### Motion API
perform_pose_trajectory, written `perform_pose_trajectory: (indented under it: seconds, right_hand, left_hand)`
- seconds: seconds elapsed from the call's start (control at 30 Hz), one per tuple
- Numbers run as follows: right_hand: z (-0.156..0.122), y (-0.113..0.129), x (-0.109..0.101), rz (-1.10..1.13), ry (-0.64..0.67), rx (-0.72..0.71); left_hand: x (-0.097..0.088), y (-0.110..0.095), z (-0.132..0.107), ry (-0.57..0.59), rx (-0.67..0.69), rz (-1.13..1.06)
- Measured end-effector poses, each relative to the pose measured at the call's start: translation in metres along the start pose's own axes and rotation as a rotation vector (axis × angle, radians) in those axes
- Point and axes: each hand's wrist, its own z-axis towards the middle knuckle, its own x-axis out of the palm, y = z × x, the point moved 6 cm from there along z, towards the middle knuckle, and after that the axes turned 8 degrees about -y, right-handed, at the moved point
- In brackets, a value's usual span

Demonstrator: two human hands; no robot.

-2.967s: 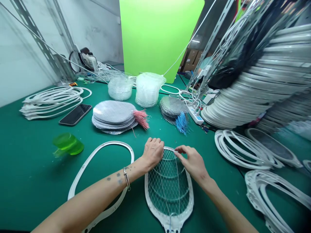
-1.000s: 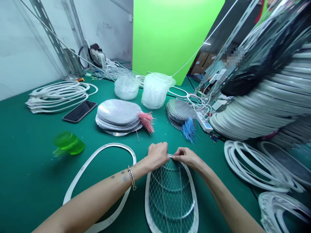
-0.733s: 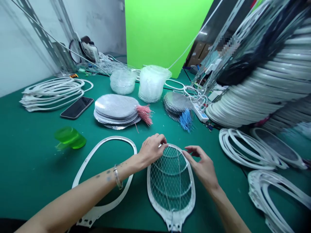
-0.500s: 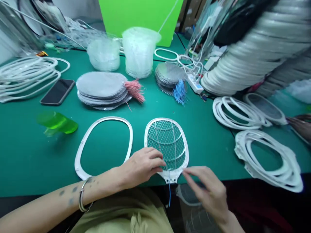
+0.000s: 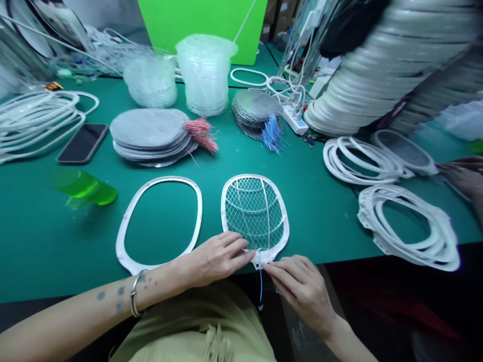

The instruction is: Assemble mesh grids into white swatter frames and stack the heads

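**Both hands at the neck of a meshed frame, near edge of the table**

A white oval plastic frame strung with wire mesh (image 5: 254,213) lies flat on the green table (image 5: 317,201), at the middle of its near edge. Its narrow neck points toward the person and just overhangs that edge. The left hand (image 5: 217,256) rests on the near edge with its fingers drawn narrow, the tips pinching the left side of the neck. The right hand (image 5: 298,286) comes up from below the edge with its fingers close together, tips touching the base of the neck. A thin blue wire (image 5: 260,281) hangs down there. Whether the right hand grips the wire or only the plastic cannot be told.

Just beside the meshed frame, to its left, lies an empty white oval plastic frame (image 5: 160,221), also at the near edge. Toward the left edge a translucent green cup (image 5: 85,187) lies on its side, with a black phone (image 5: 83,143) beyond it. Mid-table sits a stack of silver mesh ovals with pink wire ends (image 5: 151,133), and farther back a smaller mesh stack with blue wire ends (image 5: 256,108). At the near right corner is a pile of white frames (image 5: 407,229). Another person's hand (image 5: 462,176) shows at the right edge.
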Motion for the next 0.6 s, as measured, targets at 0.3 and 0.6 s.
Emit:
perform_pose_trajectory:
  seconds: [0.3, 0.6]
  right_hand:
    - [-0.0001, -0.0021, 0.0024, 0.046, 0.019, 0.035]
    - [-0.0017, -0.0038, 0.0031, 0.047, 0.03, 0.044]
  left_hand:
    - [0.0065, 0.0043, -0.0031, 0.055, -0.013, 0.0]
    - [0.0084, 0.0024, 0.0003, 0.07, -0.029, -0.006]
